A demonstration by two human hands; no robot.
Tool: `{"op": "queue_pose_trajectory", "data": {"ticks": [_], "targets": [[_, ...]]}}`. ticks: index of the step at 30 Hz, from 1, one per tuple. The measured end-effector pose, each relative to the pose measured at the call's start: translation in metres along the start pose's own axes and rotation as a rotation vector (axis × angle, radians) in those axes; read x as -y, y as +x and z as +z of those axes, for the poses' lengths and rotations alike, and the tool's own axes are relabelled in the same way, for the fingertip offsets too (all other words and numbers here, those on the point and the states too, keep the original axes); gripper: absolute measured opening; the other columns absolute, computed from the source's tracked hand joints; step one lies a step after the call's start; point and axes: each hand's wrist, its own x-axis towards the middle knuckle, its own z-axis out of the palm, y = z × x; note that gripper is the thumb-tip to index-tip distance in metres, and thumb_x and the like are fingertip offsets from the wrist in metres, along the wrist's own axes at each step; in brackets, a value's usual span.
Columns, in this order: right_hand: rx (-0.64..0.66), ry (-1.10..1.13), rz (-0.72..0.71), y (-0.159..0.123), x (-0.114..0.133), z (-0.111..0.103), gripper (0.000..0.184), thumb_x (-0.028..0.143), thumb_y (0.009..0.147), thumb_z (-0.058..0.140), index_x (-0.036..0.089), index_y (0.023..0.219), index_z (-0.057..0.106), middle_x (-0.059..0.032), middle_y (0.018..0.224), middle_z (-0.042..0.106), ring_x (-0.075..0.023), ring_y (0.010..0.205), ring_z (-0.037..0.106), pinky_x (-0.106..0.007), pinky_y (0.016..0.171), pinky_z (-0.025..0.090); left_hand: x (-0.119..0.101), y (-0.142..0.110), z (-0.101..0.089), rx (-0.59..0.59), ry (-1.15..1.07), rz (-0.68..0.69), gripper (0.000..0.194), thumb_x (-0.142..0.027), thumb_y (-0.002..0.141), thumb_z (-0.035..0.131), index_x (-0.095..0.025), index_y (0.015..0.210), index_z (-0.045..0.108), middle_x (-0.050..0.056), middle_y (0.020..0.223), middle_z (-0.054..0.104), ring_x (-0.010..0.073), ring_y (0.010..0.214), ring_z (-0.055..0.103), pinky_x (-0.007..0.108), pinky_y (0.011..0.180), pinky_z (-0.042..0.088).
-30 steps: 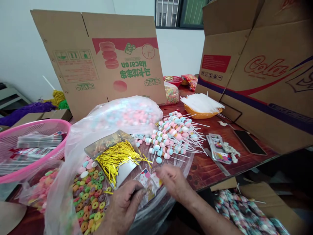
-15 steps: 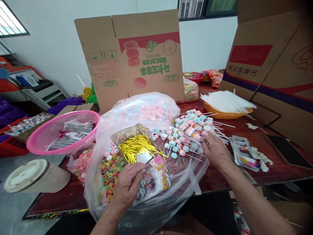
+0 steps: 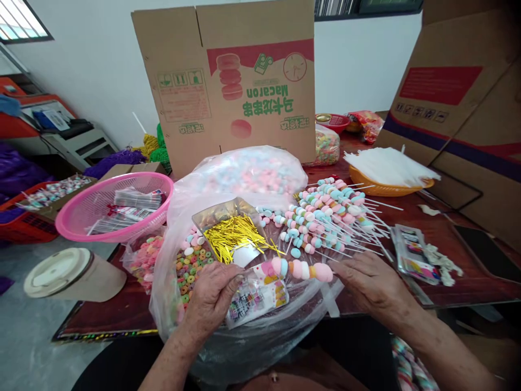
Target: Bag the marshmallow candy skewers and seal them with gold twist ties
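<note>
My left hand [image 3: 215,293] is closed, thumb against fingers, on the top edge of a printed plastic bag [image 3: 256,301] with a clear window. In my right hand [image 3: 368,279] is a candy skewer [image 3: 303,269] of pink, white, blue and orange pieces, held level by its right end; its left tip overlaps the bag's upper edge, and I cannot tell whether it is inside. Beyond lies a heap of similar skewers [image 3: 331,209], white sticks pointing right. Gold twist ties [image 3: 228,237] fill an open tray between the hands and a big plastic bag of candy [image 3: 252,174].
Colourful candy rings [image 3: 191,269] lie left of the tray. A pink basket [image 3: 65,228] holds packets; a lidded tub [image 3: 89,277] stands before it. On the right are an orange basket [image 3: 378,188] with white sticks, stacked bags [image 3: 411,252] and a phone [image 3: 488,252]. Cardboard boxes [image 3: 179,49] stand behind.
My right hand has come from the skewer heap down towards the left hand, bringing one skewer to the printed bag. The left hand keeps its grip on the bag. The view has shifted slightly.
</note>
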Motion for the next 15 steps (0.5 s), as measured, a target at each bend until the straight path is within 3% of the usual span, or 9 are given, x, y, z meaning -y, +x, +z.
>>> {"op": "queue_pose_trajectory", "data": {"ticks": [3,8,11,15], "targets": [[0.071,0.026,0.017,-0.006,0.000,0.003,0.031,0.008,0.082,0.041,0.021,0.100,0.064,-0.0057,0.083,0.070,-0.0174,0.072,0.061,-0.032,0.065,0.041,-0.003,0.002,-0.003,0.056,0.061,-0.011,0.019,-0.025,0.087,0.045,-0.020,0.092,0.063,0.005,0.085,0.070,0.0182,0.075,0.058,0.032,0.070,0.041],[0.071,0.100,0.086,-0.008,0.010,0.008,0.029,0.010,0.085,0.040,0.018,0.100,0.064,-0.0076,0.081,0.068,-0.0161,0.070,0.060,-0.028,0.065,0.044,-0.008,0.011,-0.003,0.182,0.098,0.102,0.016,-0.020,0.085,0.048,-0.020,0.092,0.063,0.004,0.086,0.070,0.0184,0.076,0.057,0.033,0.072,0.036],[0.174,0.213,0.101,-0.006,0.018,0.014,0.030,0.012,0.087,0.038,0.020,0.100,0.064,-0.0058,0.077,0.068,-0.0141,0.068,0.060,-0.025,0.063,0.045,-0.011,0.018,-0.001,0.197,0.115,0.100,0.017,-0.021,0.086,0.047,-0.019,0.089,0.063,0.005,0.085,0.070,0.0189,0.074,0.057,0.033,0.070,0.035],[0.271,0.334,0.154,-0.005,0.023,0.021,0.030,0.017,0.091,0.035,0.019,0.097,0.064,-0.0051,0.078,0.068,-0.0140,0.071,0.062,-0.024,0.065,0.046,-0.014,0.025,-0.001,0.232,0.116,0.097,0.022,-0.027,0.086,0.046,-0.021,0.101,0.062,0.006,0.092,0.070,0.0204,0.083,0.059,0.038,0.083,0.033]]}}
